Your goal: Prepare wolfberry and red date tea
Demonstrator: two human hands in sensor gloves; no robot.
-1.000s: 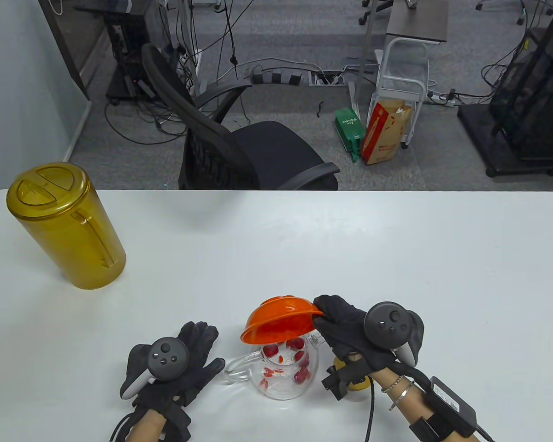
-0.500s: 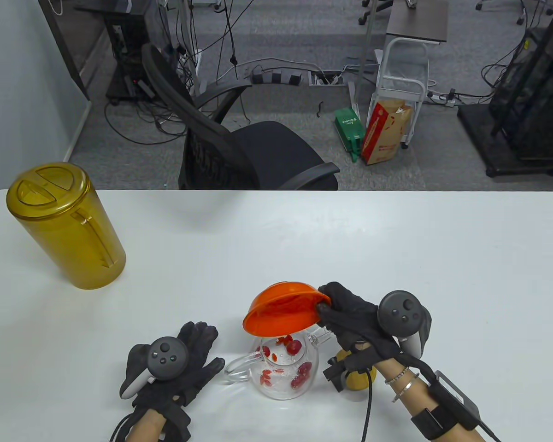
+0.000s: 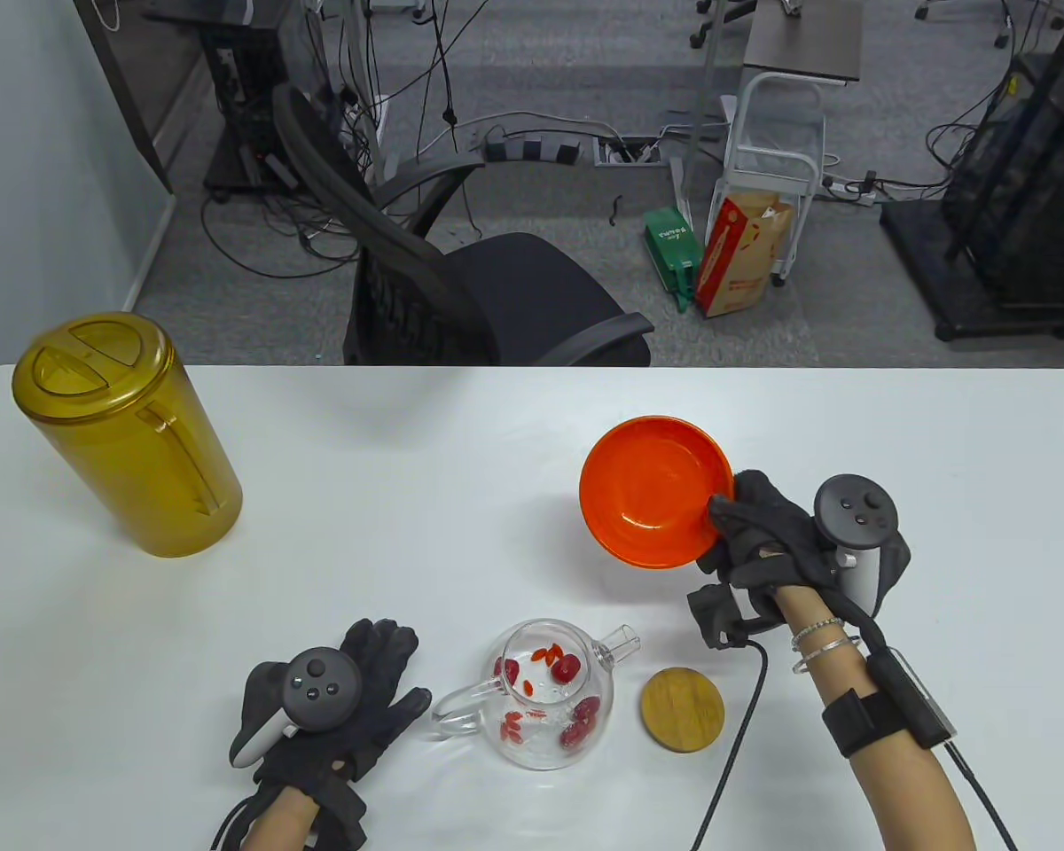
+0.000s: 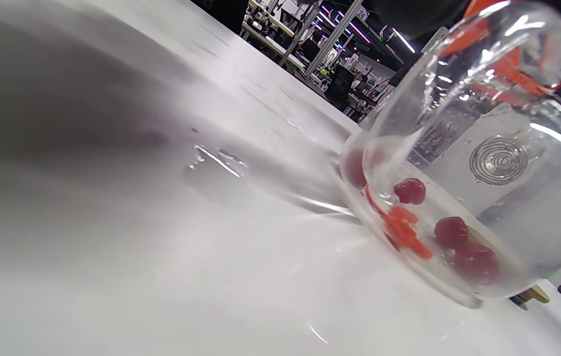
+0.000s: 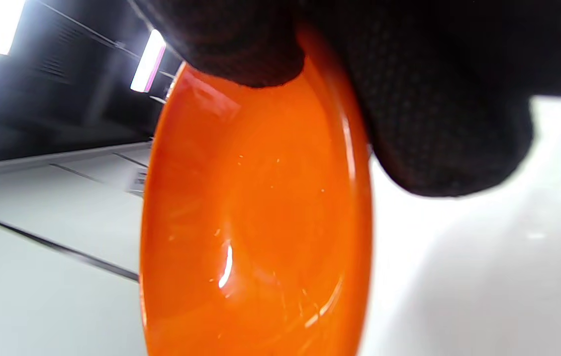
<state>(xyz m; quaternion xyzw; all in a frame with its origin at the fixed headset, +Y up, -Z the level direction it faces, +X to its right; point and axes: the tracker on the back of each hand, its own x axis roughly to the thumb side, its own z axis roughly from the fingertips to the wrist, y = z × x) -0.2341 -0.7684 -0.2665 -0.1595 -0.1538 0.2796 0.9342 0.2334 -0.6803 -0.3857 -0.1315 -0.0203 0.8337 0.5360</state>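
An orange bowl [image 3: 654,490] is held at its rim by the right hand [image 3: 762,541], the thumb laid inside the rim and the other fingers [image 5: 439,118] wrapped behind it, as is shown in the right wrist view; the bowl is turned opening-up, nothing is seen inside it, and whether it rests on the white table [image 3: 532,461] or is held just above it cannot be told. A glass teapot [image 3: 550,696] is stood well nearer the person than those fingers, with red dates [image 3: 571,667] and orange wolfberries [image 3: 512,729] lying at its bottom; the same fruit is seen through the glass in the left wrist view [image 4: 411,190]. A round wooden lid [image 3: 683,711] is laid flat on the table just beside the teapot, below the right hand in the table view. The left hand [image 3: 337,709] is rested palm-down on the table, its fingers spread loosely and holding nothing; the teapot's clear handle [image 3: 457,709] lies just beside the fingertips, though contact cannot be told. An amber lidded pitcher [image 3: 124,434] is stood well apart, far beyond the left hand.
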